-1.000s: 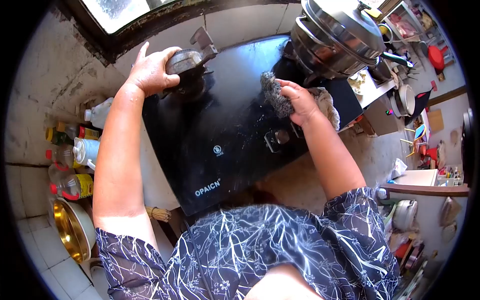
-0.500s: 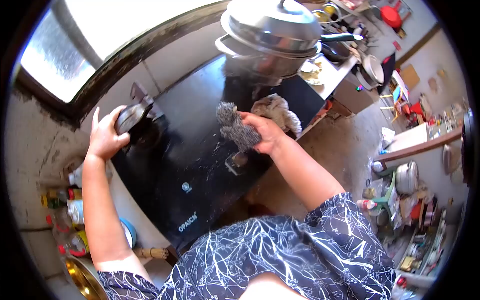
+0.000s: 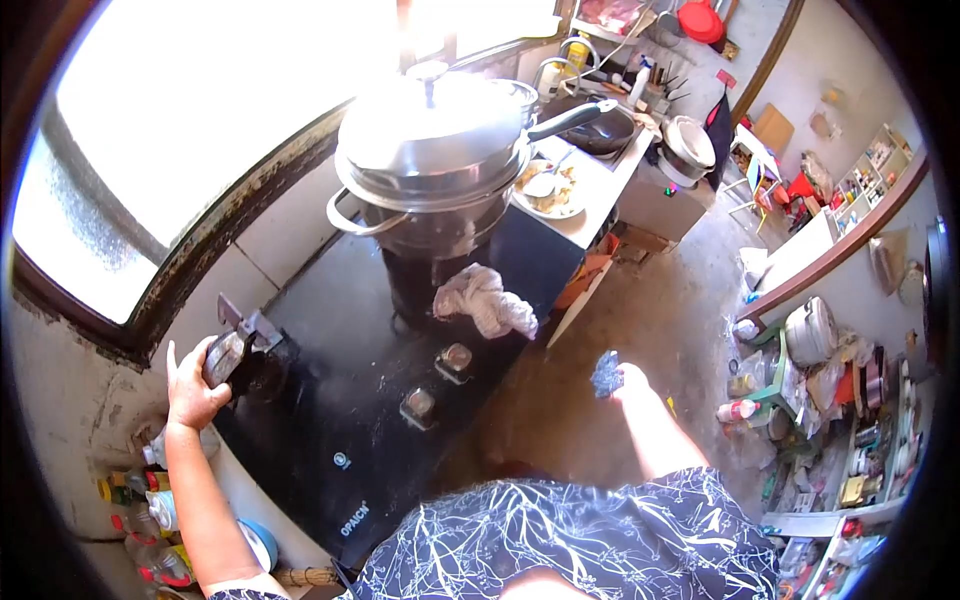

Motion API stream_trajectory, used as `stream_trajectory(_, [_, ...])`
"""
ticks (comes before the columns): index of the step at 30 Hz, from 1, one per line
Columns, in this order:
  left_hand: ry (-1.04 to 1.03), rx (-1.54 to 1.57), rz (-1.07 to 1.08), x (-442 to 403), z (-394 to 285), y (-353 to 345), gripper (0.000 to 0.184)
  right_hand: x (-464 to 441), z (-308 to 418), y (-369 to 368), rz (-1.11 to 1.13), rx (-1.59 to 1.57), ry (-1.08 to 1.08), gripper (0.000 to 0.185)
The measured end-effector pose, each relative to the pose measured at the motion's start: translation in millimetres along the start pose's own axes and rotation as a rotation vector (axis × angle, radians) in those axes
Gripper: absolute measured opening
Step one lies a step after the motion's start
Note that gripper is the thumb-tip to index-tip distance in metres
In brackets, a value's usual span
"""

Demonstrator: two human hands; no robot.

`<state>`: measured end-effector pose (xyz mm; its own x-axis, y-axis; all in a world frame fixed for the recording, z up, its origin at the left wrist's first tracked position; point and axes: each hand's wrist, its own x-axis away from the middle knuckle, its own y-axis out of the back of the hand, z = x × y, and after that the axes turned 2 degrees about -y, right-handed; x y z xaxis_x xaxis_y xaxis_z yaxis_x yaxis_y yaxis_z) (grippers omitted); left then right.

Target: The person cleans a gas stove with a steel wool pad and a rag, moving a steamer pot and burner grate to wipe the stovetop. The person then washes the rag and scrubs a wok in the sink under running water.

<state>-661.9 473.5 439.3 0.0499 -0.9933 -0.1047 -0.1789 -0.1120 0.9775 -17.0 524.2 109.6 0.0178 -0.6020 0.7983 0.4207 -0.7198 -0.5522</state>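
My left hand [image 3: 195,392] grips a round metal burner part [image 3: 226,358], tilted up at the left end of the black glass stovetop [image 3: 330,400]. Under and beside that part is a dark burner [image 3: 268,372]. My right hand [image 3: 630,382] is closed on a grey scouring pad [image 3: 606,374], off the stove's right side above the floor. A crumpled cloth [image 3: 485,302] lies on the stove near its right edge. Two knobs [image 3: 453,362] sit at the stove's front. A large lidded steel pot [image 3: 430,170] stands at its far end.
Beyond the pot, a plate of food [image 3: 552,190] and a black pan [image 3: 600,130] are on the counter. Bottles [image 3: 140,520] and a blue-rimmed bowl [image 3: 258,545] stand at the left. A cluttered green rack [image 3: 775,385] is at the right.
My right hand has moved off the stovetop to the right with the scouring pad. The view has turned toward the right side of the room. My left hand still grips the burner part.
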Motion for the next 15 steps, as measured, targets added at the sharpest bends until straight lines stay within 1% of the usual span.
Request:
stream_trajectory(1, [0.005, 0.0, 0.001, 0, -1, 0, 0.061, -8, 7, -8, -0.089, 0.044, 0.07, 0.023])
stream_trajectory(2, [0.012, 0.001, 0.004, 1, -1, 0, 0.061, -6, 44, -34, 0.197, 0.069, -0.089, 0.021])
stream_trajectory(3, [0.017, -0.009, 0.008, 3, 4, -2, 0.061, 15, 61, -95, 0.164, 0.175, 0.088, 0.021])
stream_trajectory(4, [0.013, -0.012, 0.011, -2, 6, -4, 0.061, 18, 90, -145, 0.307, 0.111, 0.285, 0.029])
stream_trajectory(5, [-0.021, -0.026, -0.018, -4, 10, -7, 0.061, 72, 101, -203, 0.211, 0.246, 0.394, 0.045])
stream_trajectory(6, [-0.042, -0.042, -0.034, 0, 14, -10, 0.061, 98, 105, -248, -0.07, 0.203, 0.495, 0.057])
stream_trajectory(7, [-0.039, -0.025, -0.026, 0, 21, -14, 0.059, 86, 120, -260, 0.036, 0.23, 0.467, 0.062])
stream_trajectory(8, [-0.017, -0.022, 0.022, -2, 17, -11, 0.058, 83, 108, -256, 0.024, 0.255, 0.42, 0.062])
stream_trajectory(9, [-0.039, -0.045, 0.006, -2, 12, -10, 0.059, 82, 97, -257, 0.024, 0.513, 0.562, 0.062])
stream_trajectory(10, [-0.053, -0.058, -0.006, -4, 22, -15, 0.06, 78, 81, -256, 0.034, 0.781, 0.698, 0.064])
stream_trajectory(12, [-0.026, -0.07, 0.021, -5, 18, -11, 0.061, 65, 25, -233, 0.27, 1.052, 0.782, 0.041])
stream_trajectory(14, [-0.019, -0.056, 0.014, -7, 17, -13, 0.061, 87, -41, -223, 0.565, 1.311, 0.942, 0.037])
stream_trajectory(15, [-0.037, -0.052, 0.006, -7, 22, -14, 0.06, 100, -63, -228, 0.578, 1.509, 1.083, 0.037])
